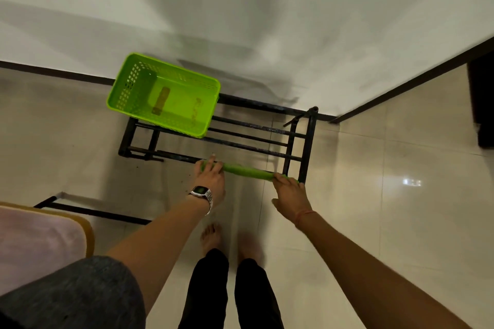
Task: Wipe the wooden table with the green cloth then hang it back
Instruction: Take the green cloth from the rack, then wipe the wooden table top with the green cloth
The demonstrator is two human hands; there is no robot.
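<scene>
The green cloth (247,171) lies draped along the front top bar of a black metal rack (307,141) that stands in the corner of the room. My left hand (209,180), with a watch on its wrist, grips the cloth's left end. My right hand (290,192) holds the cloth's right end, close to the rack's front right post. Both hands press the cloth onto the bar. No wooden table can be seen.
A bright green plastic basket (128,83) sits tilted on the rack's back left. White walls meet behind the rack. A pink cushioned chair (40,243) is at the lower left. My bare feet (211,238) stand on pale floor tiles.
</scene>
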